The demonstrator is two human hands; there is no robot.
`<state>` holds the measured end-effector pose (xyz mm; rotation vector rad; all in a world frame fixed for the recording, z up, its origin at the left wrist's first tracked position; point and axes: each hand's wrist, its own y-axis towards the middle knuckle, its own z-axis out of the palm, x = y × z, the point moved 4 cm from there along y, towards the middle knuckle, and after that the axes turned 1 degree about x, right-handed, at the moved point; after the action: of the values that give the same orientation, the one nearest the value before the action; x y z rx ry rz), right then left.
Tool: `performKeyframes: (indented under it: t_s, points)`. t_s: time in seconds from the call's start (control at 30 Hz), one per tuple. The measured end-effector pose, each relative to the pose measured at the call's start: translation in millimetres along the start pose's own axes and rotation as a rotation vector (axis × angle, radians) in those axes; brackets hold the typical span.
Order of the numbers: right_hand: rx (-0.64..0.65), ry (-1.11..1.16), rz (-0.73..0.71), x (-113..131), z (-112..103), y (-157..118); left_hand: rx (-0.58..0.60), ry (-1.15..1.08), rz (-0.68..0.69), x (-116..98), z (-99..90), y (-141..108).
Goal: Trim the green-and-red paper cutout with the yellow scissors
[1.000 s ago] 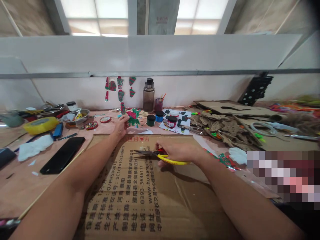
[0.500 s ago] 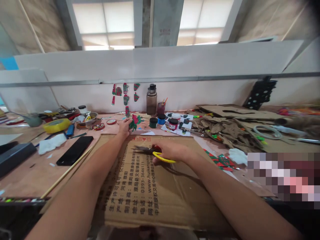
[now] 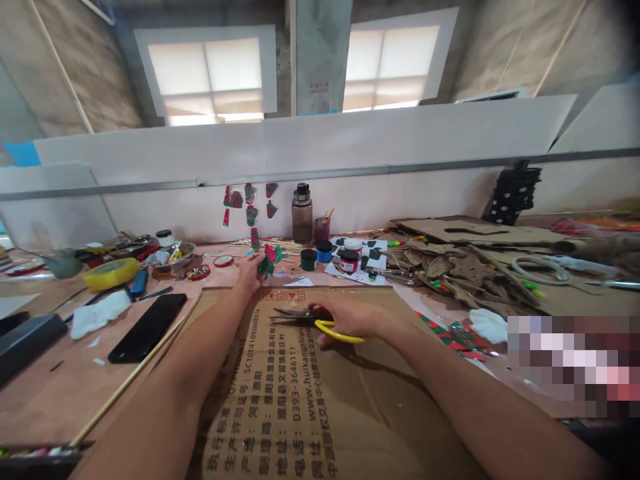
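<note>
My left hand (image 3: 253,270) is closed on a red and green cutout (image 3: 271,260) beyond the far edge of a flattened cardboard sheet (image 3: 370,387). My right hand (image 3: 345,315) grips scissors (image 3: 295,313) with yellow handles above the printed side of the sheet. Their dark blades point left and are slightly apart, with nothing between them. Similar red and green pieces (image 3: 251,215) are stuck on the white wall panel behind.
A green paint jar (image 3: 309,259), a blue jar (image 3: 325,252) and a bottle (image 3: 301,217) stand at the back. On the left lie a phone (image 3: 148,328), a wooden stick (image 3: 125,387) and yellow tape (image 3: 111,273). Brown cut scraps (image 3: 450,263) are heaped on the right.
The camera view has tilted up, so the scene sits lower in the picture. My right hand with the scissors has shifted slightly right; the left hand still holds the cutout.
</note>
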<state>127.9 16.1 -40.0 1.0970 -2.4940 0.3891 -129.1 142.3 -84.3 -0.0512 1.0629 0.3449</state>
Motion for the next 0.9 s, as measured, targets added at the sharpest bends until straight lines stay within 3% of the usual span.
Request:
performKeyframes:
  t_s: [0.2,0.3,0.43,0.57,0.67,0.73,0.9]
  points:
    - [0.188,0.206,-0.194,0,-10,-8,0.013,-0.014,0.005,3,-1.8,5]
    - [0.161,0.305,-0.142,-6,-6,-3,-0.01,-0.021,0.019,3,-4.3,5]
    - [-0.036,0.13,-0.061,-9,-3,3,-0.038,-0.013,0.039,2,-5.4,1]
    - [-0.359,-0.124,-0.064,1,-15,5,-0.043,0.007,0.034,1,-2.5,-2]
    - [-0.507,-0.147,-0.073,5,-17,10,-0.048,0.011,0.025,2,-0.9,-2]
    - [-0.476,-0.154,-0.138,8,-12,18,-0.044,0.008,0.021,2,-0.5,-1]
    - [-0.176,-0.094,-0.384,24,4,45,-0.022,0.0,0.005,6,-0.7,4]
